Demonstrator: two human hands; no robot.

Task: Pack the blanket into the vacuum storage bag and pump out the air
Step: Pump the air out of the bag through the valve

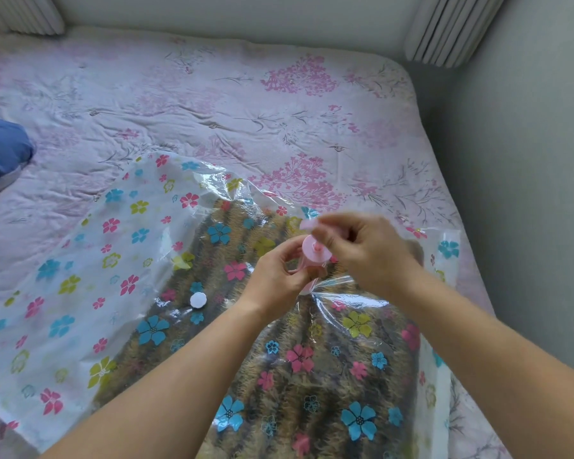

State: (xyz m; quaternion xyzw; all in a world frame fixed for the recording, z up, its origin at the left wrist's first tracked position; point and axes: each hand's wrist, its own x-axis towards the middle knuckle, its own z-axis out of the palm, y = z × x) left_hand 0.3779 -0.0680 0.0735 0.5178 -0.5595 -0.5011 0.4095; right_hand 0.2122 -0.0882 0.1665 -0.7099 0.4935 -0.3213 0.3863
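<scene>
Arms outstretched; left hand [280, 276] grips the pump [315, 252], right hand [368, 253] pinches its top.

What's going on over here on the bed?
A person has a small pink pump set on a flowered storage bag lying on the bed. The left hand holds the pump's body, and the right hand pinches its handle. A brown blanket is already inside. A white cap lies on the bag.
</scene>
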